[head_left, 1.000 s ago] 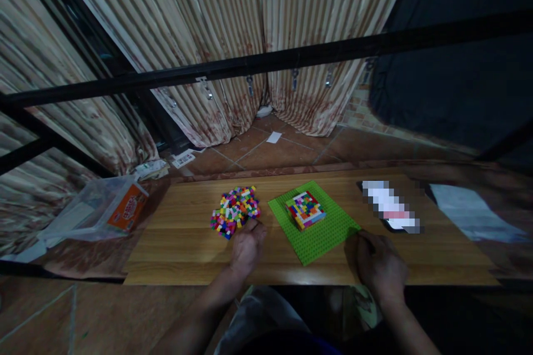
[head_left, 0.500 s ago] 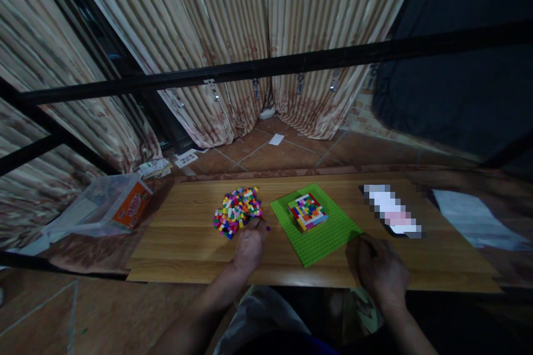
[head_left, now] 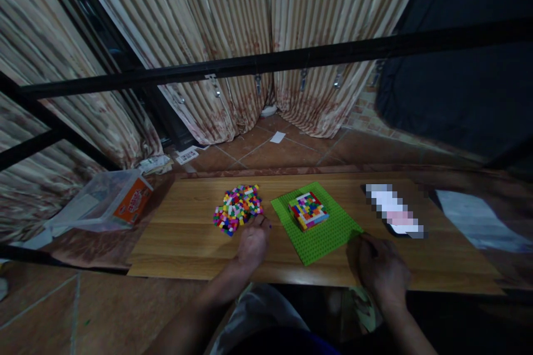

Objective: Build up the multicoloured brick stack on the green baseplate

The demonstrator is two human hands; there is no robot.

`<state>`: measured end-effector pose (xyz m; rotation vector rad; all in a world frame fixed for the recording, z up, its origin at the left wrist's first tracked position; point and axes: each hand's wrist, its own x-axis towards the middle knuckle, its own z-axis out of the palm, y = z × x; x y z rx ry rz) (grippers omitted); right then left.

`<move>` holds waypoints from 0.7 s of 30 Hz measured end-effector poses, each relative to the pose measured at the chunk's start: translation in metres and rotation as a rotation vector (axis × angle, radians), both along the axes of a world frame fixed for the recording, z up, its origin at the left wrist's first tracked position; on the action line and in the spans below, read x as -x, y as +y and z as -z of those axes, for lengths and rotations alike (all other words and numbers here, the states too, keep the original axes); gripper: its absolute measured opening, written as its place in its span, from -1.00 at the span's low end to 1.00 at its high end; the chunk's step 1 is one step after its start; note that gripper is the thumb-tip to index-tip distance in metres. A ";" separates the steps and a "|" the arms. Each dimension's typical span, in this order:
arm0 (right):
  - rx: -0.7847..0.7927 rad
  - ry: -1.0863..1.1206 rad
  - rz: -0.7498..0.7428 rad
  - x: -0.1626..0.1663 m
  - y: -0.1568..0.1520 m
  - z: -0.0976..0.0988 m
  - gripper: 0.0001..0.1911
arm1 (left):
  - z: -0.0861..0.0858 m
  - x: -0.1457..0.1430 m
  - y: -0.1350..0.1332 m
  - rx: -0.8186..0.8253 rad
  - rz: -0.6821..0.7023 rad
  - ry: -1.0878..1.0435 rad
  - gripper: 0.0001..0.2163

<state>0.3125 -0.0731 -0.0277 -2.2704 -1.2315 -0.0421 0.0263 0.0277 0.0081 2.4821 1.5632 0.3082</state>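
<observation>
My left hand [head_left: 253, 241] rests at the near right edge of a heap of small colourful toy bricks [head_left: 239, 205], fingers drawn together; what they hold, if anything, is too small to make out. A tiny dark purple brick [head_left: 270, 226] shows beside its fingertips. Right of the heap lies a green studded baseplate [head_left: 310, 249], turned at an angle. On it stands a low, multicoloured block of bricks [head_left: 308, 211] with a white and red rim. My right hand [head_left: 383, 269] is closed at the baseplate's near right corner, thumb and fingers against that corner.
The wooden table [head_left: 183, 255] carries a phone [head_left: 393, 211] with a blurred screen at right. A clear plastic box [head_left: 104, 199] with an orange label stands beyond its left end. A pale sheet [head_left: 478, 219] lies past the right end. A black bar [head_left: 266, 64] crosses before the curtains.
The view has shifted very slightly. My left hand has moved a little at the heap's edge; my right hand stays at the baseplate corner.
</observation>
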 end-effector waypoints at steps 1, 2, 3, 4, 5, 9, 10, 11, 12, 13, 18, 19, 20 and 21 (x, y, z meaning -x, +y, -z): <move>0.004 0.000 0.001 0.000 0.000 0.000 -0.59 | 0.001 -0.001 0.000 -0.001 -0.006 0.005 -0.71; 0.005 0.000 0.002 0.000 0.000 0.000 -0.59 | 0.001 -0.001 -0.001 -0.002 -0.009 0.005 -0.71; 0.005 0.000 0.001 0.000 -0.001 0.000 -0.59 | 0.002 -0.002 -0.002 -0.004 -0.009 0.004 -0.70; 0.004 0.000 -0.001 0.000 -0.001 0.000 -0.59 | 0.002 -0.002 -0.003 -0.006 -0.007 0.002 -0.69; 0.002 0.000 -0.001 0.000 -0.001 0.000 -0.60 | 0.002 -0.002 -0.003 -0.008 -0.007 -0.001 -0.69; 0.002 -0.007 0.004 0.000 -0.002 0.000 -0.61 | -0.001 -0.001 -0.005 -0.011 -0.018 -0.047 -0.75; 0.008 -0.009 0.007 0.000 -0.002 0.000 -0.62 | -0.001 0.000 -0.006 -0.018 -0.021 -0.071 -0.78; 0.015 -0.013 0.006 0.000 -0.002 0.000 -0.62 | -0.001 0.001 -0.006 -0.028 -0.027 -0.100 -0.80; 0.020 -0.017 0.003 0.000 -0.002 0.000 -0.62 | 0.000 0.003 -0.006 -0.038 -0.031 -0.136 -0.83; 0.022 -0.022 0.001 0.000 -0.003 0.000 -0.61 | 0.001 0.004 -0.007 -0.047 -0.036 -0.173 -0.85; 0.028 -0.031 -0.011 -0.002 -0.003 0.000 -0.60 | 0.004 0.019 -0.004 -0.116 -0.060 -0.286 -0.79; 0.028 -0.030 -0.014 -0.002 -0.003 0.000 -0.59 | 0.003 0.023 -0.002 -0.148 -0.074 -0.279 -0.76; 0.023 -0.030 -0.018 -0.003 -0.003 0.001 -0.58 | 0.001 0.027 0.001 -0.181 -0.090 -0.262 -0.72; 0.014 -0.028 -0.022 -0.003 -0.003 0.001 -0.58 | -0.001 0.031 0.005 -0.210 -0.113 -0.237 -0.71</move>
